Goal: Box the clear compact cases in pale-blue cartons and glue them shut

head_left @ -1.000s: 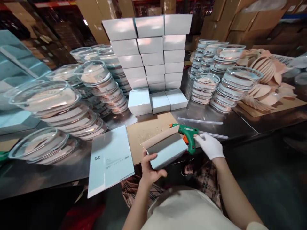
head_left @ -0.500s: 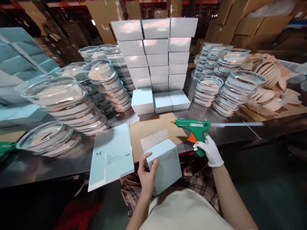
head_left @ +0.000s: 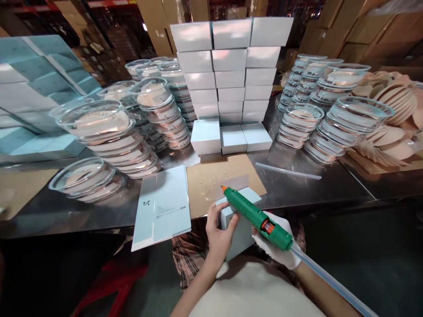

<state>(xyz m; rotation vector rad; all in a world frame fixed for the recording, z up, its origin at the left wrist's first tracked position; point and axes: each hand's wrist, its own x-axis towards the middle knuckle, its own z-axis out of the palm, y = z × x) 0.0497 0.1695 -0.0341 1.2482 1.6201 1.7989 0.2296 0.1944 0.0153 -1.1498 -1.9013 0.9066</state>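
My bare left hand [head_left: 220, 232] grips a small pale blue box [head_left: 238, 229] held upright over my lap, its top flap open. My gloved right hand [head_left: 277, 251] holds a green glue gun [head_left: 254, 214] with a clear glue stick trailing from its back; the orange nozzle points at the open flap of the box. A brown cardboard sheet [head_left: 216, 176] with glue drips lies on the metal table [head_left: 330, 185] just beyond the box. A flat unfolded box blank [head_left: 163, 207] rests on the table edge to the left.
Stacked finished white boxes [head_left: 231, 70] stand at the table's middle back. Stacks of clear glass bowls [head_left: 109, 136] fill the left, more bowl stacks [head_left: 333, 119] the right. A spare glue stick [head_left: 287, 171] lies on the table. Wooden lids [head_left: 393, 114] pile far right.
My right hand lifted the glue gun off the table and swung it back so the nozzle points at the box's flap. My left hand turned the box upright.
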